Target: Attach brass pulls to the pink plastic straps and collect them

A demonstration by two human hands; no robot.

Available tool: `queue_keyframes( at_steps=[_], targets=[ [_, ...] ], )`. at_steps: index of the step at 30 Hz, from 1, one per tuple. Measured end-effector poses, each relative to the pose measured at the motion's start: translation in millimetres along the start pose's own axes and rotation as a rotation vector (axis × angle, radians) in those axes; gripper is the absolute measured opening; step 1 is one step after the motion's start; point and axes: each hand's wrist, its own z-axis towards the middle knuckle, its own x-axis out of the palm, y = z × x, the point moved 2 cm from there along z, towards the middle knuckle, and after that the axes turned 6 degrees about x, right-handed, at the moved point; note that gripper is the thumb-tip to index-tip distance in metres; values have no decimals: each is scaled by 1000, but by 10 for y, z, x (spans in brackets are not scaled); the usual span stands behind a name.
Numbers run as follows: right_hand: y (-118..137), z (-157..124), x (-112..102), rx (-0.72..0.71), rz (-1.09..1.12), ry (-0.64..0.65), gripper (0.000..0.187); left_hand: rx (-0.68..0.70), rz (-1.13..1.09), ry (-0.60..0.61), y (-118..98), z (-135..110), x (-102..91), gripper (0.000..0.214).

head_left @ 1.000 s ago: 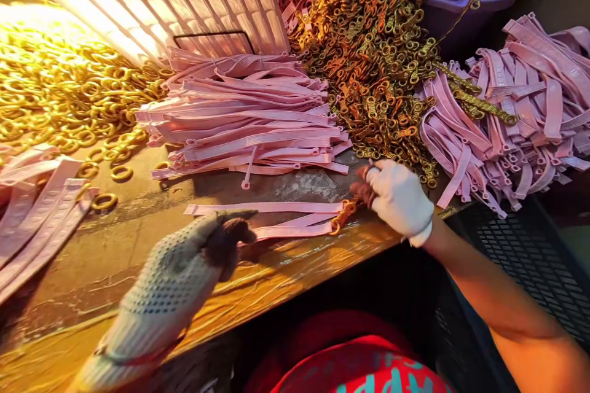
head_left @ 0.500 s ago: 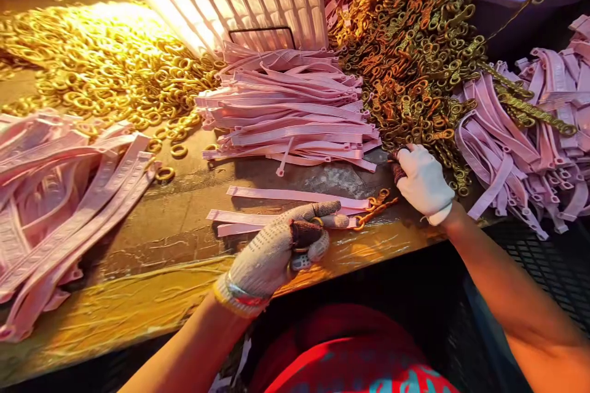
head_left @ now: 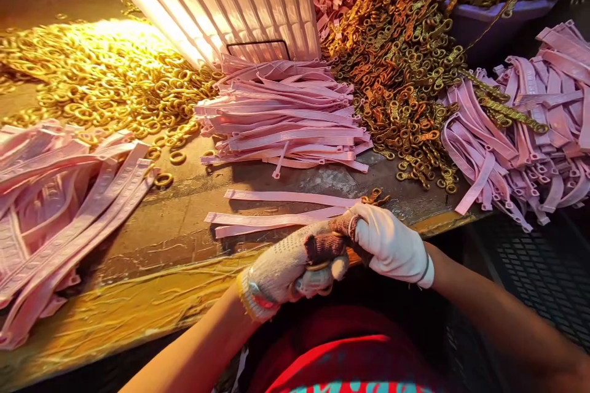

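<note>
Across from the clasp pile (head_left: 401,80), I've brought the right hand (head_left: 391,242) to meet the left hand (head_left: 286,267). Leftmost on my feed lie heaped pink straps (head_left: 74,227); next, three laid-out straps (head_left: 286,198) on the table (head_left: 175,215), just beyond the left hand, which is curled around gold rings (head_left: 318,268); right fingertips touch it, but I cannot tell what they grip

Heaped rings (head_left: 115,83) and pink straps (head_left: 286,116) show a workshop.
</note>
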Motion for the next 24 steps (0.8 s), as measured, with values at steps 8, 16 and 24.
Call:
queue_keyframes(
  at_steps=[8, 16, 24],
  targets=[
    [59, -142, 6, 340, 76, -43, 12, 269, 428, -450, 7, -134, 46, 32],
    [222, -115, 126, 400, 149, -282, 16, 383, 172, -485, -23, -46, 91, 28],
    [168, -164, 153, 586, 364, -261, 21, 143, -78, -294, -350, 229, 52, 35]
  ],
)
